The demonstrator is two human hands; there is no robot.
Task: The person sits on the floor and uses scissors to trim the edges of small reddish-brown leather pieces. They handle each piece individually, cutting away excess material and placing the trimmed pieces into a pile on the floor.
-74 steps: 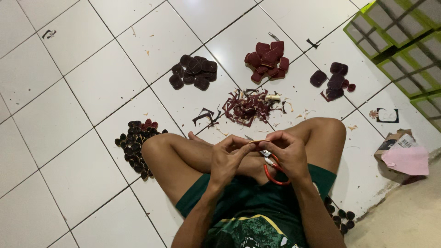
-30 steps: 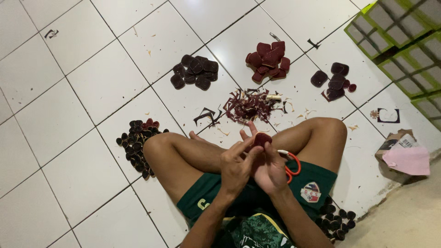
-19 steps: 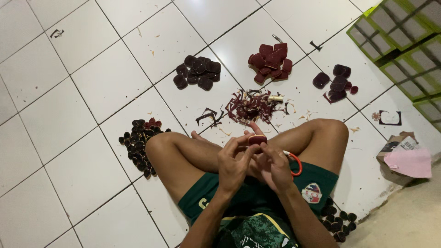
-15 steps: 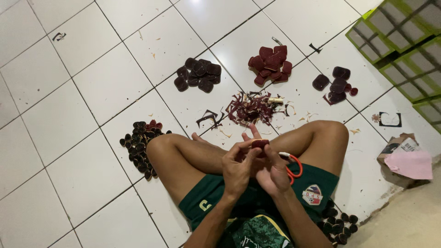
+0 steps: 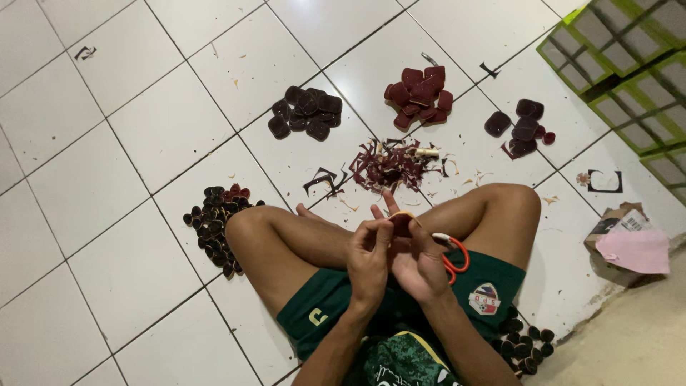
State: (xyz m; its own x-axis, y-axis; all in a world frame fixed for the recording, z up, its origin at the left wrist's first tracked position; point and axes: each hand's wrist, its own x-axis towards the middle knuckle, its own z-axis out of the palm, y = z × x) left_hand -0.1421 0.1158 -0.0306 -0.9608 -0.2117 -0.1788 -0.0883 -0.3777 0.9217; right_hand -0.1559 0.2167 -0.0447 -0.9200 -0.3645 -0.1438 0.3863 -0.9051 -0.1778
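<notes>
Head view, looking straight down at someone sitting cross-legged on a white tile floor (image 5: 128, 129) in green shorts (image 5: 336, 314). Going left to right: well off to the left of the fingers, past the knee, there's a heap of small dark pieces (image 5: 214, 225) with a couple of reddish ones on top. Further up and still left of the fingers sits a pile of dark brown pads (image 5: 306, 114), rounded squares. Then the left hand (image 5: 368, 261), fingers curled in and pinching a small dark red piece (image 5: 400, 223) at the tips. That piece sits right between both sets of fingertips, held up over the lap just in front of the crossed shins. Straight beyond the fingers on the floor is a messy pile of trimmings (image 5: 389, 166), thin dark red strips and curls, with a pale little stub lying at its right edge. Past that, a pile of red pads (image 5: 420, 94). The right hand (image 5: 418, 264) touches the piece from the other side, a couple of fingers sticking up, and it's got orange-handled scissors (image 5: 451, 251) looped on it; can't really tell if the blades are open. Right of the fingers and further out is a small cluster of purple pads (image 5: 522, 123), then a pink sheet (image 5: 636, 250) on a torn cardboard bit, and green crates (image 5: 629, 64) in the top right corner. Just below the right thigh there's another scatter of dark bits (image 5: 525, 347).
</notes>
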